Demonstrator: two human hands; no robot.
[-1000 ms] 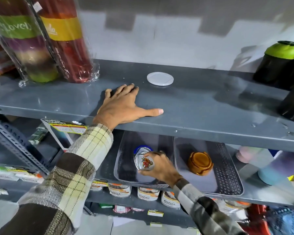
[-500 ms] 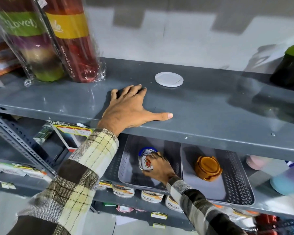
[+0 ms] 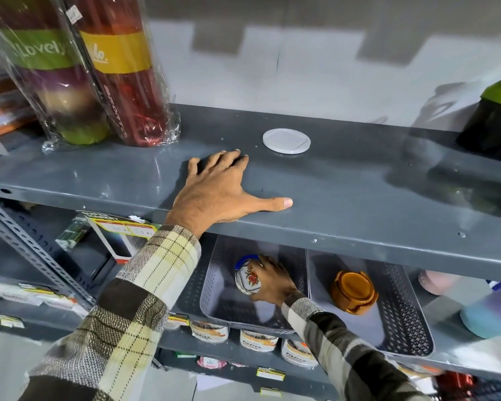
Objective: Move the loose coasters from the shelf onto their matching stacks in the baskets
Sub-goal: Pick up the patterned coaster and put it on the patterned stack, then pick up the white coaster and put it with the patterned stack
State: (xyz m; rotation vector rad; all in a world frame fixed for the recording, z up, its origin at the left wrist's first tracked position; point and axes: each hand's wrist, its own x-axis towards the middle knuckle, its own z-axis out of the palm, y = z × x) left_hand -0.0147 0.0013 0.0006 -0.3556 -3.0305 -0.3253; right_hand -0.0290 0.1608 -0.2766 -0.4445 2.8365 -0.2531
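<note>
A white round coaster (image 3: 286, 140) lies loose on the grey upper shelf (image 3: 359, 186). My left hand (image 3: 223, 189) rests flat on that shelf, fingers spread, a short way left of the coaster and holding nothing. On the shelf below, my right hand (image 3: 274, 282) is inside the left grey basket (image 3: 211, 287), gripping a white floral coaster (image 3: 247, 280) that sits against a blue-rimmed stack there. The right grey basket (image 3: 402, 319) holds a brown stack of coasters (image 3: 354, 290) in a holder.
Two wrapped cylinders (image 3: 99, 68) stand at the upper shelf's left. A black container with a green lid (image 3: 495, 120) stands at its right. Cans (image 3: 258, 340) line the shelf under the baskets. Pastel bottles (image 3: 486, 311) lie right of the baskets.
My right hand has pushed the floral coaster deeper into the left basket. The left hand has stayed flat on the shelf. The view has shifted slightly.
</note>
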